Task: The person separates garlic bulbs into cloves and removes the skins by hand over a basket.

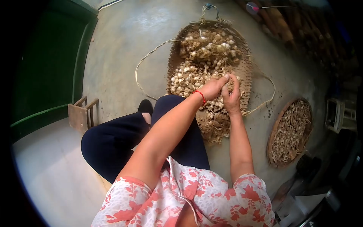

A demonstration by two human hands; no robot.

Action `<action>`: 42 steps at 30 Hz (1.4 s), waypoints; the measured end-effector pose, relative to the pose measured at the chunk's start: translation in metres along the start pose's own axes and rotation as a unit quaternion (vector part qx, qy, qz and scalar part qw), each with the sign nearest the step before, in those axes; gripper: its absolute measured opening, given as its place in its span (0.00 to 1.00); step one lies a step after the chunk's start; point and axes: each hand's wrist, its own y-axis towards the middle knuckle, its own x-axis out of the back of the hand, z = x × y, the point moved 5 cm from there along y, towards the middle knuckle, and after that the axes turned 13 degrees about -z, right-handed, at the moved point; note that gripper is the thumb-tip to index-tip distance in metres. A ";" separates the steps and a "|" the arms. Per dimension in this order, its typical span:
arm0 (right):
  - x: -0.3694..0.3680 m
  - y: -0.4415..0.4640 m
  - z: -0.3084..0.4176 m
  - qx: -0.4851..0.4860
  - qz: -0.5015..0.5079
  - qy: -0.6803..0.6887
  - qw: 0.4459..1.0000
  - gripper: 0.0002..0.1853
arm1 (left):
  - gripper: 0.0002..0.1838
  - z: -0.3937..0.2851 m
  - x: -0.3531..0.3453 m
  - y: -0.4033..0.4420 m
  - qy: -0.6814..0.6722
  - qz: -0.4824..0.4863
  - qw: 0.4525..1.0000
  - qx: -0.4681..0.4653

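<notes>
A long woven basket (246, 81) on the floor holds a heap of pale garlic bulbs (185, 77) with dry brown roots and skins. Over its middle, my two hands meet at the fingertips. My left hand (213, 87), below a red bracelet, is closed with thumb and finger pinched together. Facing it, my right hand (232, 97) curls its thumb and fingers inward. Whatever small thing they grip is hidden against the brown heap. Closer to me, a clump of dry roots and skins (213, 130) lies at the basket's near end.
Rope loops (138, 72) spread from the basket's sides. At the right, a round tray (273, 136) holds dry pale pieces. A small wooden stool (80, 115) stands by the green door (41, 56). Stacked wood (281, 28) lies at the upper right. My bent leg (109, 143) is at the left.
</notes>
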 end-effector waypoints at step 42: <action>-0.001 -0.026 -0.028 -0.323 -0.053 0.196 0.924 0.19 | 0.18 -0.008 -0.001 0.000 -0.040 -0.003 0.984 -0.172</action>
